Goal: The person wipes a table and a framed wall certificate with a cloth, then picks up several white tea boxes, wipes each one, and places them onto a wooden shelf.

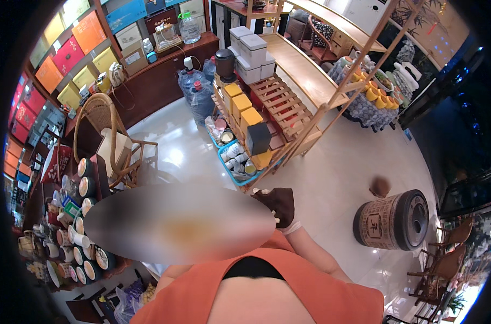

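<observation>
A large blurred oval covers the middle of the view, and my left hand is out of sight; only the left forearm (170, 275) shows below the blur. To the right of the blur, my right hand (291, 229) has a pale cuff at the wrist. It grips a dark brown piece, apparently cloth (284, 204), with pale fingertips showing at its edges. Part of this piece disappears behind the blur. Just beyond it stands a wooden slatted rack (284, 103) bearing yellow-lidded canisters (241, 104) and a dark box (258, 138).
A blue basket (238, 180) of jars and cups sits beside the rack. A patterned barrel-shaped bin (385, 220) stands on the right floor. Left are a rattan chair (101, 117) and a table crowded with round tins (83, 186). Water jugs (198, 99) stand by the cabinet.
</observation>
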Motion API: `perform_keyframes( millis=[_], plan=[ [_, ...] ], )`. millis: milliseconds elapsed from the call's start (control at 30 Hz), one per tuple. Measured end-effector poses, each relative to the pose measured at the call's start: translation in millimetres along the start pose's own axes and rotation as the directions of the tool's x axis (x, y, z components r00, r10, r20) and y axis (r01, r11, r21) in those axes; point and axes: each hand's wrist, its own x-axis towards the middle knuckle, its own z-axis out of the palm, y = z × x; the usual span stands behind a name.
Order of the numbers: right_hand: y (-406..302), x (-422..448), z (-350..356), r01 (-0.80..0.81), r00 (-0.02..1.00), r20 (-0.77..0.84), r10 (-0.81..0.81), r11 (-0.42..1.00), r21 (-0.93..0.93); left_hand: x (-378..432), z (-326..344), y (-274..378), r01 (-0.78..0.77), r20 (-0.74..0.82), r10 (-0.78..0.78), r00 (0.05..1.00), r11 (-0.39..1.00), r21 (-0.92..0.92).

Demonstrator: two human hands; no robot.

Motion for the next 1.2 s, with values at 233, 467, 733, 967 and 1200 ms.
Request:
perform_keyframes(
  millis=[233, 467, 733, 967, 1200],
  plan=[
    [50, 74, -61, -0.486, 0.688, 0.212, 0.694, 0.224, 0.845, 25, -107, -96, 0.124, -0.395, -0.397, 0.828, 0.818, -0.562],
    [84, 129, -69, -0.616, 0.787, -0.316, 0.529, 0.692, -0.376, 95, -203, -148, 0.179, -0.284, -0.462, 0.84, 0.732, -0.658],
    [65, 218, -34, -0.881, 0.396, -0.47, 0.789, 0.182, -0.437, 167, -306, -170, 0.165, 0.121, -0.145, 0.982, 0.97, -0.178],
    [105, 252, -9, -0.882, 0.229, -0.616, 0.753, -0.107, -0.459, 201, -349, -223, 0.255, 0.352, -0.183, 0.918, 0.952, -0.171],
    [142, 254, 3, -0.878, 0.141, -0.709, 0.691, -0.243, -0.412, 198, -376, -218, 0.153, 0.246, -0.133, 0.96, 0.986, -0.063]
  ],
)
